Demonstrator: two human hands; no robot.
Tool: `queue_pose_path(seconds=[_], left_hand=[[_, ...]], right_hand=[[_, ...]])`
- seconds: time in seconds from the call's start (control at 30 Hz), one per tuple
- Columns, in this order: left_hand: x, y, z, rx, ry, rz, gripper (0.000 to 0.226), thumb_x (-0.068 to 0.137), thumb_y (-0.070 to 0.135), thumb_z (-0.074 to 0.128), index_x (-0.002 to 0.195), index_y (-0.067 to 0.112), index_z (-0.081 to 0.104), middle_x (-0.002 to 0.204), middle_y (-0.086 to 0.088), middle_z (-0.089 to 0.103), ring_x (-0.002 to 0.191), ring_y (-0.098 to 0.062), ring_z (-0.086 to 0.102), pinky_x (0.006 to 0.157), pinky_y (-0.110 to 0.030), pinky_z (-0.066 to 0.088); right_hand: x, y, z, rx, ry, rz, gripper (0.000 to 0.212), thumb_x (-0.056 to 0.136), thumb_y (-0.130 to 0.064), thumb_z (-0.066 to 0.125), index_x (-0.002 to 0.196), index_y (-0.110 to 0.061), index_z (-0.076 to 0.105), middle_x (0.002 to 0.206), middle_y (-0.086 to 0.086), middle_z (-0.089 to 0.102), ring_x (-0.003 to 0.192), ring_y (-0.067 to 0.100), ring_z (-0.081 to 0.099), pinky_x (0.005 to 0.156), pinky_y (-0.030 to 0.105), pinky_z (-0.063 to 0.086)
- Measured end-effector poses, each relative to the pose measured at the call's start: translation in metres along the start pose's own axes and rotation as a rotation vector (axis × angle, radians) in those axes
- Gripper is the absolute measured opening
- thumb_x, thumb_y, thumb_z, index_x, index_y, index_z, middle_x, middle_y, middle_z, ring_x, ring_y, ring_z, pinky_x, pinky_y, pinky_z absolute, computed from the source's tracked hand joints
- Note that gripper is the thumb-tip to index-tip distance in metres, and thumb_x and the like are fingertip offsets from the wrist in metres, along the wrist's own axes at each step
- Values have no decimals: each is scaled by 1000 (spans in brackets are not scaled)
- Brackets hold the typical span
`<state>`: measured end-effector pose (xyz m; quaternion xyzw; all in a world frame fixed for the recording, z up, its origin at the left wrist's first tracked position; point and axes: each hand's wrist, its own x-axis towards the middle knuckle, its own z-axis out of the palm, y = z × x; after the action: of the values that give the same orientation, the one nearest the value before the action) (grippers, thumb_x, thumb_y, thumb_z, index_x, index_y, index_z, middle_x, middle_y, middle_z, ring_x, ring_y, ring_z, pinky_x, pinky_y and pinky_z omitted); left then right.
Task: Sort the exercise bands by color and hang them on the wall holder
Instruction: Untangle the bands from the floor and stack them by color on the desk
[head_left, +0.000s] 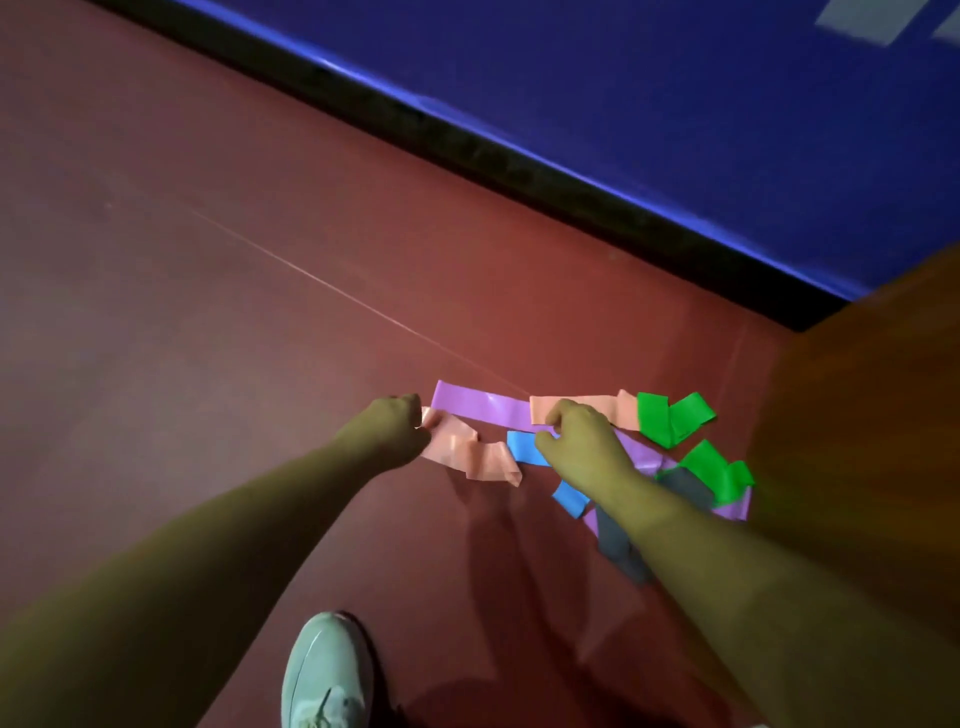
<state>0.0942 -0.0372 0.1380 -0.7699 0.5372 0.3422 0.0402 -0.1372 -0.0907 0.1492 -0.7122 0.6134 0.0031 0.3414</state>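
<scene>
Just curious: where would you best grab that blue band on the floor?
Judging by its pose, take the blue band at its free left end, coming from above and the left. That end lies bare on the floor; the right hand covers its middle.

Dark red floor (208, 312), tangled purple (483, 408), peach (470, 457), blue (524, 448), green (670, 418), grey bands (615, 540), pale shoe (324, 675)

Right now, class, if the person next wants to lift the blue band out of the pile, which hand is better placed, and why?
Probably the right hand: it rests directly on the blue band, fingers curled at its edge. The left hand is off to the side, already pinching the end of a pink band.
</scene>
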Motion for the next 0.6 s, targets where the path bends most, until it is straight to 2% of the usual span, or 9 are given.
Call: queue_pose_path(seconds=[0.1,0.17,0.23,0.3,0.37,0.43,0.53,0.6], left_hand=[[33,-11,28,36,-35,-1,35,87,18,57,122,11,52,118,-14,52,105,-34,55,81,-34,42],[54,-19,46,43,-1,4,49,86,19,59,133,18,46,121,-17,45,104,-39,56,83,-38,43],[74,-28,61,4,36,8,54,89,25,57,141,25,41,125,-22,41,108,-42,54,89,-44,47],[92,-38,77,-20,-10,8,53,92,29,54,143,27,41,125,-23,43,110,-41,53,93,-46,46],[102,-49,89,17,-80,43,46,93,26,52,139,29,49,121,-11,50,105,-30,50,96,-43,45],[100,-56,93,27,-78,62,36,92,23,52,127,26,59,113,1,54,106,-20,47,97,-40,45],[90,-57,88,24,-55,107,23,94,17,52,111,11,66,103,-13,63,101,-30,56,82,-35,42],[80,-55,74,-1,-71,109,25,95,25,52,95,3,64,94,-18,63,90,-33,57,69,-27,35]], right_hand=[[29,10,45,-10,-86,6,20,85,-16,57,100,-2,59,104,17,62,98,35,59,78,37,47],[45,15,73,-28,-130,-2,22,85,-16,57,102,-3,57,106,18,60,100,36,58,80,38,48],[59,18,98,-57,-156,-27,30,85,-15,57,112,-4,56,114,18,56,107,36,55,87,39,47],[71,21,119,-96,-164,-40,39,85,-14,56,123,-5,52,120,17,53,112,35,53,92,38,46],[79,25,135,-141,-168,-48,41,85,-10,56,125,-6,52,121,17,52,115,34,52,95,37,43],[83,29,143,-205,-183,-56,31,85,-7,54,116,-6,56,120,16,55,115,33,53,95,36,42],[79,31,143,-229,-193,-43,22,83,-3,48,98,-5,64,115,16,61,112,32,56,91,35,44],[74,28,134,-134,-201,-22,18,77,-4,48,79,-13,64,103,16,65,103,33,58,84,35,47]])
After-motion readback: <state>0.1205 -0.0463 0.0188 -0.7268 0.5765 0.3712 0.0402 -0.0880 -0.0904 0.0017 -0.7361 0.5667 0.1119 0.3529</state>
